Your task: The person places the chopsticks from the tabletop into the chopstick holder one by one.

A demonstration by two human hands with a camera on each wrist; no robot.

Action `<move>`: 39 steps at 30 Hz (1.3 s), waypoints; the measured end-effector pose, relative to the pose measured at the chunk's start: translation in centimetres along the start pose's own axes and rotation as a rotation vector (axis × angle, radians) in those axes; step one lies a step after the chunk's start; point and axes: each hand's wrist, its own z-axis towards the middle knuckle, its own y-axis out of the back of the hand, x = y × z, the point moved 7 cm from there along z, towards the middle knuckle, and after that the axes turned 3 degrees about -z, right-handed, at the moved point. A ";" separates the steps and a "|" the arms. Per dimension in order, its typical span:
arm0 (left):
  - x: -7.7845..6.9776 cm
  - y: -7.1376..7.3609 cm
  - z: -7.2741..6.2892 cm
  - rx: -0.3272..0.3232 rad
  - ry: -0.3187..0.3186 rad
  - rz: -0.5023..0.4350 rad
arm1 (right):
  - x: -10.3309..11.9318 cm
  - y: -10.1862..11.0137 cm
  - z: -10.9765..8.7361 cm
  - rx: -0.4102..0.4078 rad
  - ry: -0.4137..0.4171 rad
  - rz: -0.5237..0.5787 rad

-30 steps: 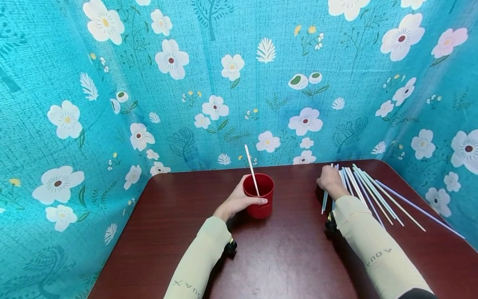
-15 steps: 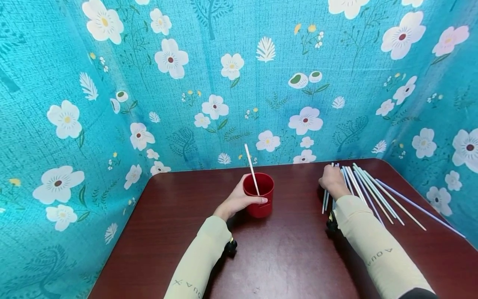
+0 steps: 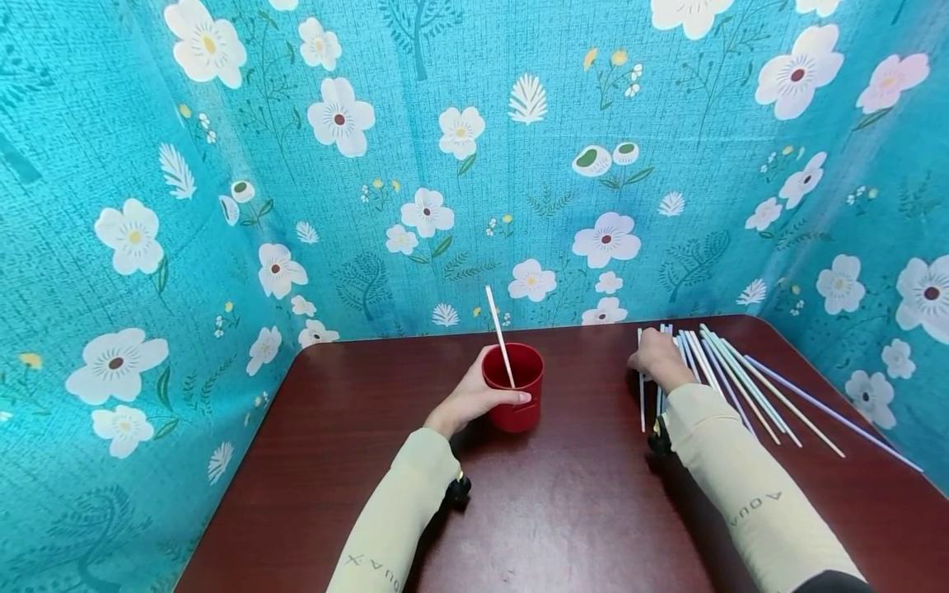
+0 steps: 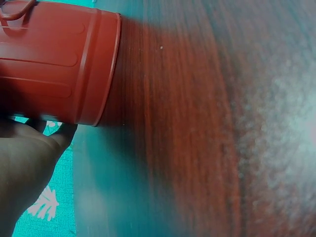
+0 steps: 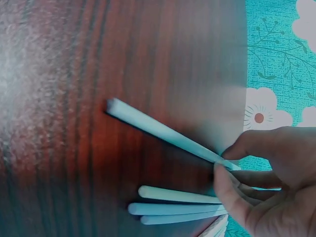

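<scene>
My left hand (image 3: 474, 397) grips a red cup (image 3: 516, 416) from its left side, thumb across the front, and the cup stands upright on the table. In the left wrist view, the cup (image 4: 49, 64) shows ribbed sides and a small handle. One white straw (image 3: 500, 333) leans inside the cup. Over at the right, my right hand (image 3: 658, 359) pinches a pale straw (image 5: 158, 129) between thumb and fingertip, close to its far end. That straw lies apart from several other straws (image 5: 175, 208) beside the hand.
Several pastel straws (image 3: 741, 387) lie fanned out on the dark wooden table (image 3: 563, 511), right of my right hand. A lilac straw (image 3: 830, 412) lies farthest right. A turquoise flowered cloth (image 3: 445, 165) hangs behind the table and along both sides.
My right hand has separated one pale straw from the bunch, shifting it slightly left. My left hand and the cup have stayed in place.
</scene>
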 end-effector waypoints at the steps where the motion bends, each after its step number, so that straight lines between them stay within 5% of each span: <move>1: 0.0 0.0 0.0 0.001 0.000 0.001 | 0.0 -0.1 0.0 0.016 -0.006 0.013; 12: 0.1 -0.1 0.1 0.004 -0.001 -0.004 | 1.4 -0.9 -0.3 0.191 -0.023 0.028; 25: 0.2 0.0 0.1 0.001 0.002 0.005 | 1.9 -1.5 -0.3 0.254 0.026 0.200; 39: 0.1 0.1 0.1 0.001 -0.004 0.001 | 5.1 0.7 -1.2 0.082 0.216 0.186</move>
